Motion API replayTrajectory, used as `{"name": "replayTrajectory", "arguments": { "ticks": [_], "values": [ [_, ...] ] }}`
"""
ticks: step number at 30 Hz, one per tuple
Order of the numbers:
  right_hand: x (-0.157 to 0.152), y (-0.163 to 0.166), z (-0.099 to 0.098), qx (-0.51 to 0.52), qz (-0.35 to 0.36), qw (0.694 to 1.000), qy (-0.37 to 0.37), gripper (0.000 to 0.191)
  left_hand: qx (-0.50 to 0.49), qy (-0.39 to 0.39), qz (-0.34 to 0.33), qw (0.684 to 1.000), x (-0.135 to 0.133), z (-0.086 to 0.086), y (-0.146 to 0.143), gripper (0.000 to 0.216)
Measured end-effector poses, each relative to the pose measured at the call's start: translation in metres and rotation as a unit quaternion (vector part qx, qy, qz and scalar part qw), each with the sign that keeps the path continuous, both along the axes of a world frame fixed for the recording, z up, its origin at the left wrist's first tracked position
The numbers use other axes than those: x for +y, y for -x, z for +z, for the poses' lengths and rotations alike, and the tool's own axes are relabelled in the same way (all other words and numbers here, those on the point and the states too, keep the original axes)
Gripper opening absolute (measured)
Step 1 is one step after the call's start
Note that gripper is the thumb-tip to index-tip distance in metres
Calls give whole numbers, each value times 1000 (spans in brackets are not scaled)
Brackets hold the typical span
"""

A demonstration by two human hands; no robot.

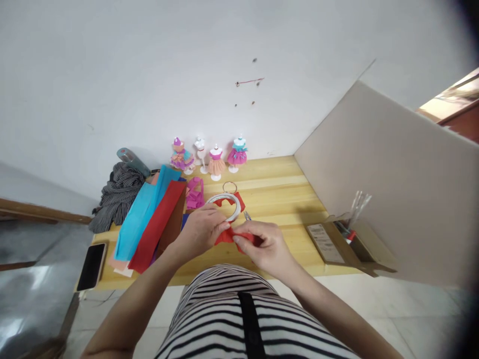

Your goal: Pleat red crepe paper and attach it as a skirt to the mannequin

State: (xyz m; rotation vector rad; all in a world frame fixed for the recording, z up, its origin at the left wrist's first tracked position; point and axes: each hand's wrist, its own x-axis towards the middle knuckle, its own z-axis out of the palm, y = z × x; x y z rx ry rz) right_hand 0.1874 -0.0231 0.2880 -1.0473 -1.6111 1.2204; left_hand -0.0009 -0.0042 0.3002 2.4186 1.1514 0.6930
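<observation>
A strip of red cloth [224, 236] runs left to right between two bare hands above the near part of a wooden table [277, 184], its long axis roughly level with the front edge. From my distant post I see the left hand [205, 229] pinching its left part between thumb and fingers, and the right hand [267, 247], thumb against forefinger, gripping and partly hiding the other end. A smooth white ring [237, 210] lies just beyond, overlapped by the left fingers; whether they touch it, I cannot tell. Small snips [247, 216] and a thin hoop [236, 187] sit near it. Long flat blue cloth [144, 214] and darker red cloth [159, 224] are piled at left, beside crumpled striped fabric [121, 192]. Four miniature dress forms [216, 165], three in ruffled skirts, line the wall; an open cardboard box [325, 244] stands at right.
</observation>
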Motion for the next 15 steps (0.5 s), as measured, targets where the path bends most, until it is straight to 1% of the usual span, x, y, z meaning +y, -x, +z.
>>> {"name": "replayTrajectory", "arguments": {
  "ticks": [1, 3, 5, 10, 15],
  "values": [
    [-1, 0, 1, -9, 14, 1000, -18, 11, -7, 6, -3, 1000, 0, 0, 0, 36],
    [0, -2, 3, -20, 24, 999, -27, 13, -19, 14, -6, 1000, 0, 1, 0, 36],
    [3, -4, 3, -36, 10, 999, -35, 12, -25, 12, -10, 1000, 0, 2, 0, 38],
    [8, -6, 5, -104, -23, 990, -91, 13, -25, 2, -32, 999, 0, 3, 0, 40],
    [8, -3, 5, -120, -60, 986, -99, 16, -20, -14, -29, 999, -1, 6, 0, 41]
  ]
}}
